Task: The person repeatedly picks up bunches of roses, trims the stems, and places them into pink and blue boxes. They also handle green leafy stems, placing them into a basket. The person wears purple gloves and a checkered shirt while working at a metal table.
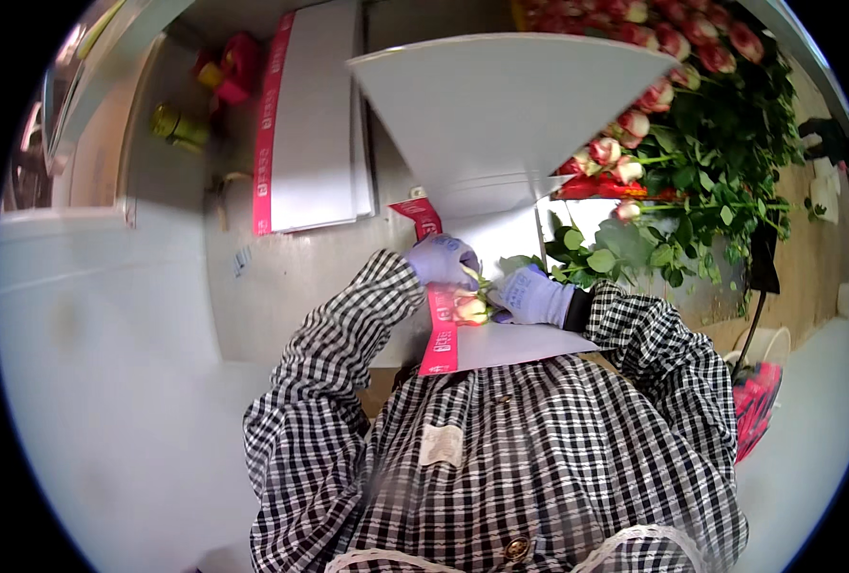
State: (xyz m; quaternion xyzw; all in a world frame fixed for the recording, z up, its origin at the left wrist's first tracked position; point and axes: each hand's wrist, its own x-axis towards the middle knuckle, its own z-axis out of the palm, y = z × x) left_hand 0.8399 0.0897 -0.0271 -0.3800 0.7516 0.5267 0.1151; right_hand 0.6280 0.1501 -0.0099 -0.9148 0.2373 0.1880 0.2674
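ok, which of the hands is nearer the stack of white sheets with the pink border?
Left. The purple-gloved left hand is below and right of the stack in view; the purple-gloved right hand sits farther right and lower.

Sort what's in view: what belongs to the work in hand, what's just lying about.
In use: left hand, right hand, rose near both, pink-edged white sheet; likely also rose pile, stacked sheets.

Apparently idle: green object, pink object, both unclear.

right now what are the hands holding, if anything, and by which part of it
A rose, it seems, by the green part beside its bloom: left hand and right hand are both there, exact finger contact unclear.
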